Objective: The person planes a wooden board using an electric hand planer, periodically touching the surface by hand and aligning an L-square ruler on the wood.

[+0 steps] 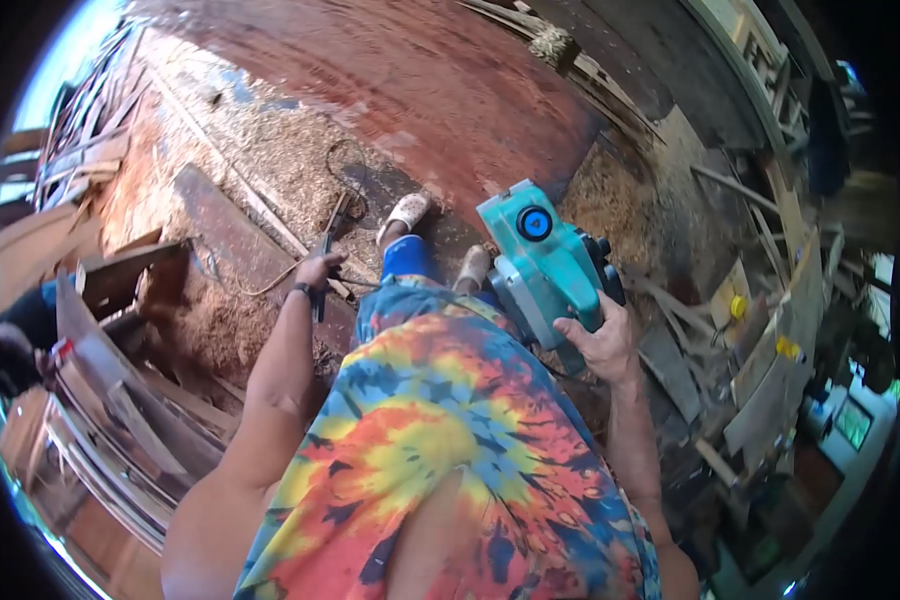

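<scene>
My right hand (607, 340) is closed around the rear handle of a teal electric hand planer (548, 262). The planer is raised off the floor beside my right leg, with a round blue-and-black knob facing up. My left hand (320, 272) is out to the left with its fingers curled around a dark cord (358, 283), which runs toward my waist. A dark, narrow piece (336, 215) shows just beyond that hand; I cannot make out what it is.
A wide reddish wooden slab (400, 90) lies ahead of my feet. Wood shavings (280, 150) cover the floor around a loose plank (230, 225). Offcuts (670, 375) are heaped on the right, and boards (120, 400) are stacked on the left near another person (15, 345).
</scene>
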The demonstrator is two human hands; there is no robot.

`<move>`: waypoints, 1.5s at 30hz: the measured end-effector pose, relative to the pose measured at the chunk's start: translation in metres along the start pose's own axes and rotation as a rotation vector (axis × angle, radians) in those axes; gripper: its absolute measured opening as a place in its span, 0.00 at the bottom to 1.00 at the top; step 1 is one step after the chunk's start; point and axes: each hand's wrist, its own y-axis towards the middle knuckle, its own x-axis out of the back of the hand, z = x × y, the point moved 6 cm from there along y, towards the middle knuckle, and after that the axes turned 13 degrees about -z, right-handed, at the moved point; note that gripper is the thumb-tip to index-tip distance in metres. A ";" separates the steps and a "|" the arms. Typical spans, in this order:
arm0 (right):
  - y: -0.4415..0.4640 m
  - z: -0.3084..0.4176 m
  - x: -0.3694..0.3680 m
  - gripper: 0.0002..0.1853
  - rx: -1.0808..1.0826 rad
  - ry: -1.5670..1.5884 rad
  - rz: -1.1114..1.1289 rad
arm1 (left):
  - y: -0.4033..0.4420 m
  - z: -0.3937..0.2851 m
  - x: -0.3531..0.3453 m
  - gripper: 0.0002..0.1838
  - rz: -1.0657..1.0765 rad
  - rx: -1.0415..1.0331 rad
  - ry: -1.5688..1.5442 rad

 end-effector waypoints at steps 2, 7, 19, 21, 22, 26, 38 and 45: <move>0.001 -0.009 0.004 0.24 0.026 0.019 0.042 | -0.020 0.033 -0.008 0.24 -0.019 0.048 -0.038; 0.001 -0.035 0.013 0.20 0.007 0.008 0.157 | -0.068 0.103 -0.026 0.19 -0.052 0.133 -0.156; 0.040 -0.011 -0.009 0.19 0.091 -0.062 0.244 | -0.109 0.178 -0.058 0.17 -0.095 0.349 -0.342; 0.050 -0.003 -0.020 0.18 0.095 -0.090 0.261 | -0.110 0.179 -0.058 0.17 -0.099 0.372 -0.387; 0.054 0.001 -0.025 0.18 0.095 -0.106 0.268 | -0.112 0.178 -0.056 0.18 -0.103 0.370 -0.385; 0.074 0.029 -0.051 0.17 0.116 -0.076 0.285 | -0.106 0.177 -0.048 0.18 -0.124 0.363 -0.409; 0.151 0.116 -0.146 0.16 0.237 -0.068 0.261 | -0.099 0.178 -0.025 0.19 -0.130 0.365 -0.479; 0.192 0.169 -0.196 0.18 0.245 -0.113 0.275 | -0.055 0.160 -0.003 0.16 -0.101 0.344 -0.546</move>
